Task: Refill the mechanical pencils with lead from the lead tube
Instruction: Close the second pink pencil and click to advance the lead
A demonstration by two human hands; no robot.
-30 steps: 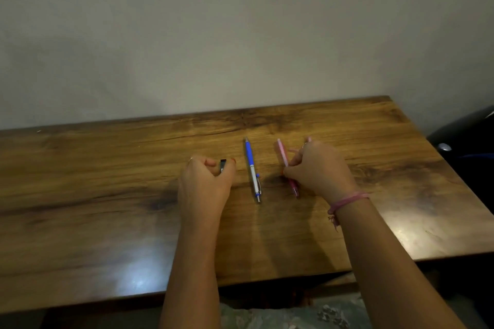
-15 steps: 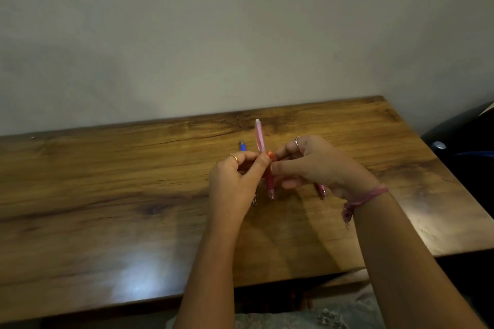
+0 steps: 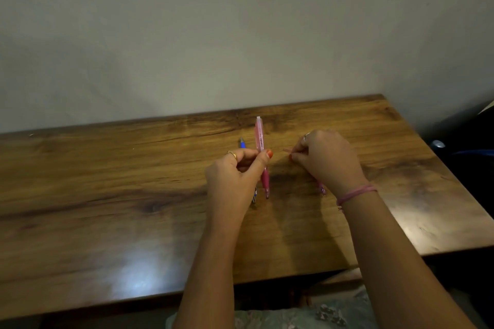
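The left hand [image 3: 235,176] is holding a pink mechanical pencil [image 3: 261,156] above the middle of the wooden worktop [image 3: 107,208], its grip clenched around the barrel between thumb and curled fingers. The pencil is standing nearly upright in the view, its capped end pointing toward the far edge and its tip toward the near edge. Just behind that hand, a blue mechanical pencil [image 3: 242,144] is lying on the worktop, with only its far end and its metal tip showing past the fingers. The right hand [image 3: 324,159] is hovering low, just to the right of the pink pencil and apart from it, its fingers curled and its thumb and forefinger pinching something small and pale, possibly a pencil cap, though the blur is making it hard to tell. Beneath the right wrist, the tip of a 2nd pink pencil [image 3: 322,189] is peeking out on the worktop. A pink bracelet [image 3: 355,193] is circling the right wrist.
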